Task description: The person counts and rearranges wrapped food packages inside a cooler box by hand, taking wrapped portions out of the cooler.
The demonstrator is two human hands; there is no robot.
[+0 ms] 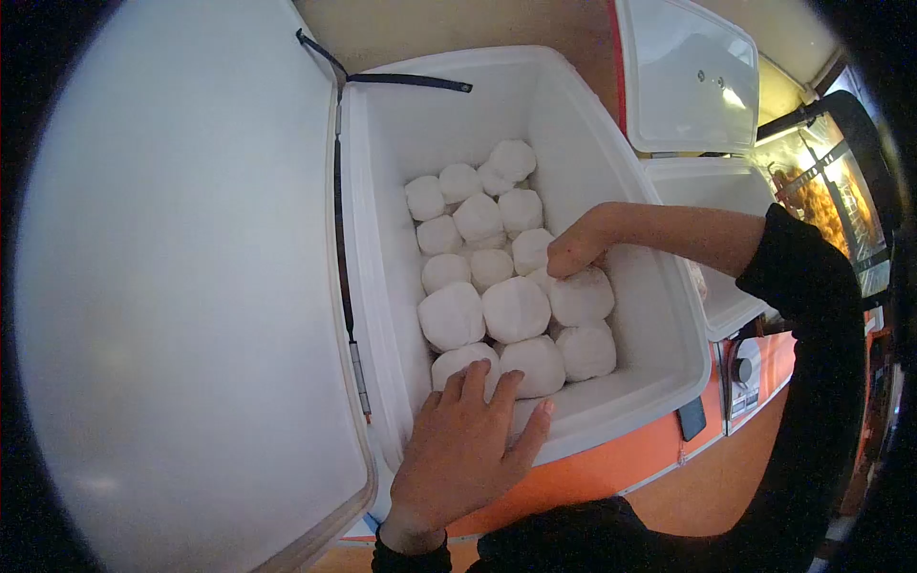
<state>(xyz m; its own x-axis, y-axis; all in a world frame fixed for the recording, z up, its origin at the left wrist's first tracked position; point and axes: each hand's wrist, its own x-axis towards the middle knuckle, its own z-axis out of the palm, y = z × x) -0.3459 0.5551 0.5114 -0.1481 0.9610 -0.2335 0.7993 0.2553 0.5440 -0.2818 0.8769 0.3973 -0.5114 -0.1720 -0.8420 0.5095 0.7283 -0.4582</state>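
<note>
Several white rounded balls (516, 309), powdery or wrapped in something white, lie packed in layers inside a deep white cooler box (458, 115). I cannot make out what they are made of. My left hand (463, 449) reaches over the near wall, its fingers spread and resting on a ball (454, 363) at the front. Across the right wall comes my right hand (578, 241), its fingers curled down among the balls, touching the top of one (583, 298). Its fingertips are hidden, and so is anything they may grip.
The cooler's big lid (191, 286) stands open at left, with a black strap (411, 81). At right is a second white box (712, 181) with a raised lid (688, 76). A dark phone (692, 418) and a scale-like device with a knob (742, 371) sit nearby. A lit glass cabinet (831, 201) holds browned food.
</note>
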